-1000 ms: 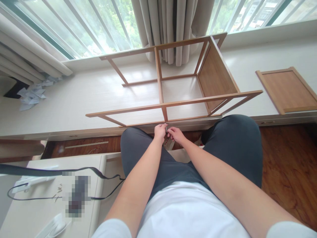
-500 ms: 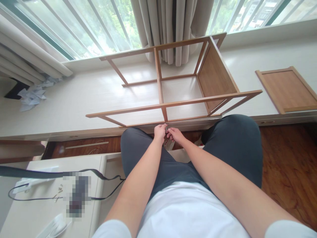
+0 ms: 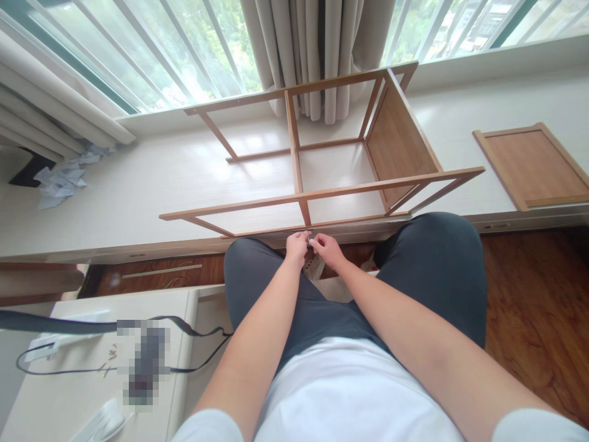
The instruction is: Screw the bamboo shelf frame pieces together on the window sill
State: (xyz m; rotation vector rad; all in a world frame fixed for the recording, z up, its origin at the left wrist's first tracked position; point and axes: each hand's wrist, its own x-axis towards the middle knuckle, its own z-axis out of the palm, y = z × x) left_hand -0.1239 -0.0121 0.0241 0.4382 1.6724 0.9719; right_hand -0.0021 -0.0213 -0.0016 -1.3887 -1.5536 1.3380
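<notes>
Just below the near rail of a wooden shelf frame (image 3: 301,199), my two hands meet between my knees. My left hand (image 3: 297,247) is closed, its fingers pinched at the edge of the frame's underside. Close beside it, my right hand (image 3: 327,250) pinches a small thin metallic piece (image 3: 308,240) that sits between both hands; its kind is too small to make out. The frame lies on its side on the pale window ledge, with one wooden panel (image 3: 405,138) fitted at its right part.
A separate wooden panel (image 3: 536,166) lies on the ledge (image 3: 460,110) at the right. Crumpled white paper (image 3: 62,184) is at the far left. On the white side table (image 3: 69,393) are small wooden dowels (image 3: 109,359), a black strap (image 3: 55,320) and a blurred-out item.
My right hand's fingers have curled in closer around the small metallic piece. My left hand stays almost in place, and the frame has not moved.
</notes>
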